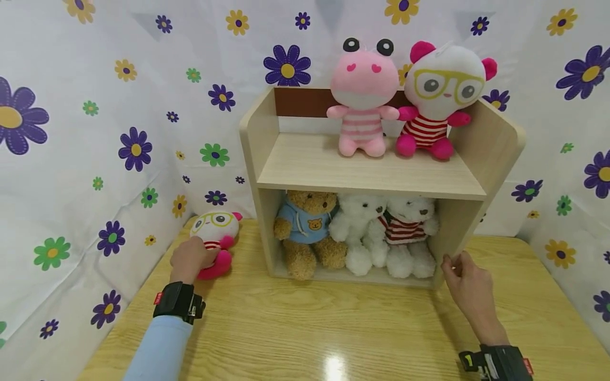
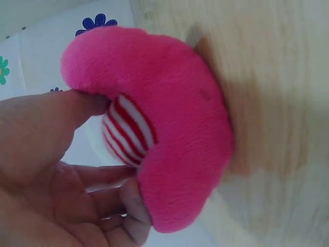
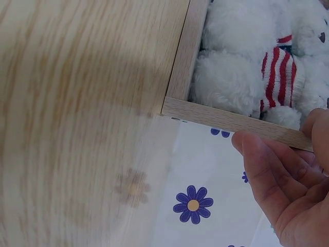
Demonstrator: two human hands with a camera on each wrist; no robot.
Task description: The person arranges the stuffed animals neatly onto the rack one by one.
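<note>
At the left of the table, my left hand (image 1: 189, 259) grips a plush panda (image 1: 216, 226) with yellow glasses and a red-striped body. The left wrist view shows its pink legs (image 2: 185, 118) against the wood, with thumb and fingers on either side of the striped belly; its head is hidden there. My right hand (image 1: 469, 283) pinches the front edge of the right side panel of a wooden shelf (image 1: 371, 177), low down. In the right wrist view, the fingers (image 3: 267, 170) lie along the panel's outer face and the thumb is on its other side.
A pink plush hippo (image 1: 364, 84) and another plush panda (image 1: 443, 87) sit on the upper shelf. Below sit a brown bear (image 1: 305, 248) in a blue hoodie, a white bear (image 1: 357, 227) and a striped-sweater bear (image 1: 410, 233). Flower-printed cloth (image 1: 95, 174) hangs behind the table (image 1: 286, 328).
</note>
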